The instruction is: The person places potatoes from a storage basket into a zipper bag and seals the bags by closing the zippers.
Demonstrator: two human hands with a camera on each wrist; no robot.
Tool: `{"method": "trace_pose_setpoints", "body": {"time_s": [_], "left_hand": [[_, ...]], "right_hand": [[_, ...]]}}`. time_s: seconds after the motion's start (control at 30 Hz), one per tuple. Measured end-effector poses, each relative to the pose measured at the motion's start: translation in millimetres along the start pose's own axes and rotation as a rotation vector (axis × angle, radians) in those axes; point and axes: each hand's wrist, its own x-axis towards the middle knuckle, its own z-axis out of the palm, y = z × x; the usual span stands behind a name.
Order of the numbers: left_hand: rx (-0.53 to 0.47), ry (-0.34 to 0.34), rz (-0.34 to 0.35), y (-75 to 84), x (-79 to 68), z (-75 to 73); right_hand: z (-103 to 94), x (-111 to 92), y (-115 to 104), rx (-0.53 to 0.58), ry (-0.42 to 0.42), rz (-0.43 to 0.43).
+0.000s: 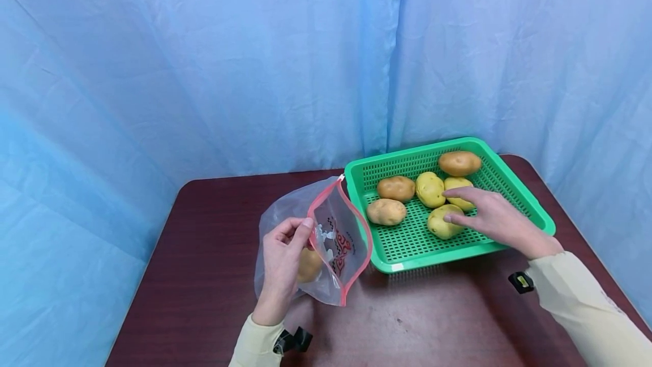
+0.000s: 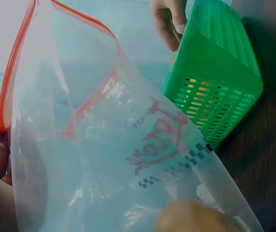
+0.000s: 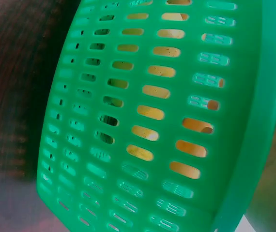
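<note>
My left hand [image 1: 282,254] pinches the red-edged mouth of a clear zip bag [image 1: 277,208], which gapes toward the basket. A potato [image 1: 308,266] shows through the plastic low in the bag, and in the left wrist view the same potato [image 2: 193,217] lies behind red lettering. My right hand [image 1: 496,217] hovers over the green basket [image 1: 412,262], thumb and fingers spread, holding nothing. Right by its fingertips are a yellow mango-like fruit [image 1: 444,222] and another yellow fruit [image 1: 460,192]. In the right wrist view the basket wall [image 3: 176,96] hides most of the hand.
Also inside the basket are a third yellow fruit [image 1: 430,190], two brown potatoes, one potato [image 1: 396,188] at left and one potato [image 1: 459,163] at the back, and a paler potato [image 1: 386,212]. Blue curtains [image 1: 285,72] stand behind the dark wooden table [image 1: 204,276].
</note>
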Motion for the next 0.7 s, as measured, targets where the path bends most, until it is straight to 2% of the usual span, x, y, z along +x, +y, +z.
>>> {"method": "trace_pose_setpoints", "body": {"time_s": [0.7], "left_hand": [[-0.006,-0.011,0.004,0.5,-0.5,-0.5]], "right_hand": [[6.3,11.4,10.3,-0.008,-0.144,0.02]]}}
